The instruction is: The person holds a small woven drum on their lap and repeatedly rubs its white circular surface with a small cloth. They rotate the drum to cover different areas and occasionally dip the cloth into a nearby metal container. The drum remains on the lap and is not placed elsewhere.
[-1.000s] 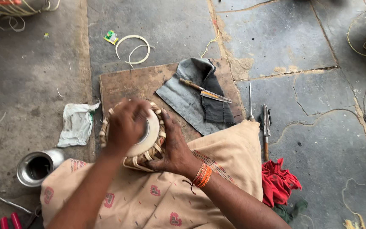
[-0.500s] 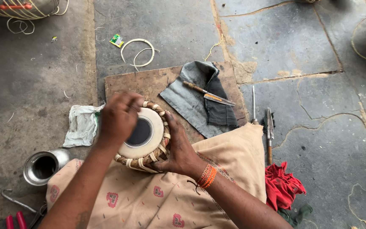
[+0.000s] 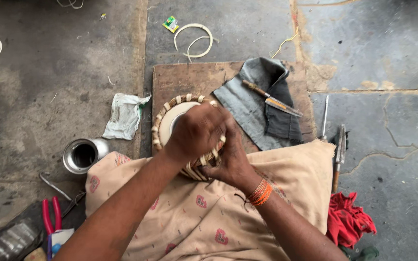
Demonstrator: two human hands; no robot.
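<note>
Both hands grip the drum (image 3: 170,121) — left hand (image 3: 197,130) closed on top, right hand (image 3: 231,159) clasping its side. A slip could tear the lacing (image 3: 163,111), I think — the knife (image 3: 272,99) lies near.

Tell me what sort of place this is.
Likely a floor-level craft workshop: a small drum with laced straps on a wooden board, a knife on grey cloth, pliers on cracked stone floor.

Small round drum (image 3: 170,122), pale skin head ringed by woven straps, sits tilted between board and lap.
</note>
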